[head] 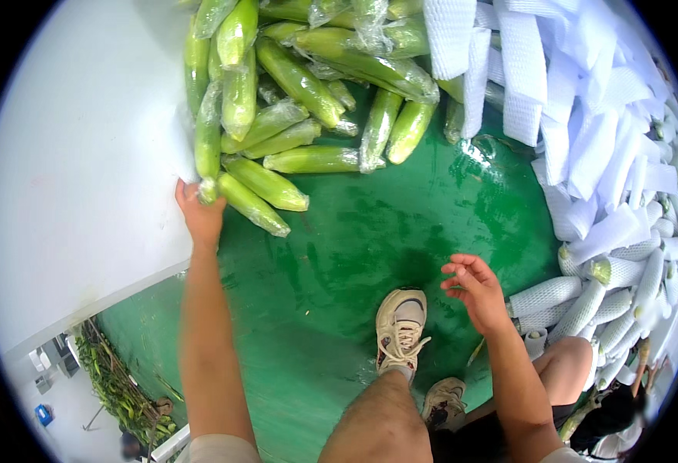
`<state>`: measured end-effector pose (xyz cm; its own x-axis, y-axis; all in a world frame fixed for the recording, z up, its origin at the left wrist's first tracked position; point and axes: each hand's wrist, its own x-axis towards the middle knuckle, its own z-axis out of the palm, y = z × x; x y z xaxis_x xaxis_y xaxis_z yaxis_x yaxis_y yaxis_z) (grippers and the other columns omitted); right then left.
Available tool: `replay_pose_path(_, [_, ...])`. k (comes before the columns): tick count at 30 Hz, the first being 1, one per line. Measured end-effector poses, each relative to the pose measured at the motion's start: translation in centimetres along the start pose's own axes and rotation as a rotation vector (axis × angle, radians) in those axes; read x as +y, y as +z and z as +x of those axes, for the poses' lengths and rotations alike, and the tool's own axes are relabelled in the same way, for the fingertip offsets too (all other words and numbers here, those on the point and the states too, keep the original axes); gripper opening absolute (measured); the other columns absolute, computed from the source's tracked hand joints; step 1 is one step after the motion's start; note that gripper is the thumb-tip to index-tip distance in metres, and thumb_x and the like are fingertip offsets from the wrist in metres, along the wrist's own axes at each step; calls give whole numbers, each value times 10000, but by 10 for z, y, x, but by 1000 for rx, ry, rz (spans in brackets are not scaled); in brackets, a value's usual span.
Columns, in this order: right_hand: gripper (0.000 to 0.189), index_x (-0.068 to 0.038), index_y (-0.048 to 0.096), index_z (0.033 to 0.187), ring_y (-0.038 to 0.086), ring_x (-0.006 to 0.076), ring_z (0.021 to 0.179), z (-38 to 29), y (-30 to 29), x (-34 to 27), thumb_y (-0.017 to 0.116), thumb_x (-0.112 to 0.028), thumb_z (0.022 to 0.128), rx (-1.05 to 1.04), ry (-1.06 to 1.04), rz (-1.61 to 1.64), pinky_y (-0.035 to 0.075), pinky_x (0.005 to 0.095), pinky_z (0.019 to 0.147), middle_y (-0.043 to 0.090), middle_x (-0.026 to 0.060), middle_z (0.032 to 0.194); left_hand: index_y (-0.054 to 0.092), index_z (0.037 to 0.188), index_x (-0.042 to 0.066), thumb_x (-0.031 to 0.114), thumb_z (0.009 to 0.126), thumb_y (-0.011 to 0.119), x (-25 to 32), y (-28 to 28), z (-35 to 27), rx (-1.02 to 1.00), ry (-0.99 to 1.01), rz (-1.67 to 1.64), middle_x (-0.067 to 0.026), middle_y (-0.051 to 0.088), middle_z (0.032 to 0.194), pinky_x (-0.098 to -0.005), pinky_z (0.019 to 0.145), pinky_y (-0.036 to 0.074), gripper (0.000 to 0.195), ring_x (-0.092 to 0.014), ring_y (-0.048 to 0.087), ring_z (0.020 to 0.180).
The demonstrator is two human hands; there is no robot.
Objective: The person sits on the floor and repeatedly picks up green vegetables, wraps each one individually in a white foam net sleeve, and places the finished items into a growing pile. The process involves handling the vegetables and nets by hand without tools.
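Observation:
My left hand is at the lower end of a plastic-wrapped green vegetable, seemingly an ear of corn in its husk, at the left edge of the pile. Its fingers are around that end. More wrapped ears lie heaped at the top, and two rest just right of this hand. My right hand is above the green floor with its fingers loosely bent and apart, holding nothing. White foam net sleeves are piled at the upper right. Below them lie ears in foam nets.
A white panel borders the pile on the left. My shoes stand on the green floor near the bottom middle. Leafy plant scraps lie at the lower left. Part of another person shows at the lower right.

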<state>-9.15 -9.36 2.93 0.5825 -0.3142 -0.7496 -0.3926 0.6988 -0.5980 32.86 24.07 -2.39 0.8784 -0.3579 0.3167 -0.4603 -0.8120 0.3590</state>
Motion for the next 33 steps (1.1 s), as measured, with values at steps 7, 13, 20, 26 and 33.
replay_pose_path(7, [330,-88,557,1263,618,139,962,6,-15,6,657,-166,959,-11,-159,-147,484,317,871,643,57,1185,567,1082,3,77,716,754,40,-31,18,-13,-259,-219,-190,579,1132,-405,930,447,417,-319,573,1044])
replay_pose_path(13, [755,-106,405,1469,415,289,1376,4,77,-39,786,-141,818,-204,-682,-465,367,411,1110,484,134,1441,561,1104,44,207,897,593,193,-63,-95,-268,277,-535,-148,584,1171,-375,962,448,265,-268,578,1071])
replay_pose_path(20, [483,-22,503,1294,513,332,1154,10,39,-73,679,-143,862,92,-1141,-798,443,394,975,494,178,1277,535,1200,60,57,871,578,320,-7,-151,-473,427,-725,-152,498,1307,-375,879,506,332,-235,610,1014])
replay_pose_path(26, [747,-122,345,1493,543,385,1030,-49,-36,-52,605,-19,800,109,-607,-1025,477,422,921,473,189,1119,537,1283,-18,-16,808,730,346,7,-156,-444,13,-1172,-106,557,1073,-309,840,476,513,-188,570,922])
replay_pose_path(33, [563,-46,342,1473,507,173,1020,-51,-29,-18,562,-277,1009,-508,-517,-288,467,310,831,430,100,1283,679,1095,20,95,761,807,363,5,-150,-435,178,-1085,-112,592,1038,-319,786,508,366,-225,602,895])
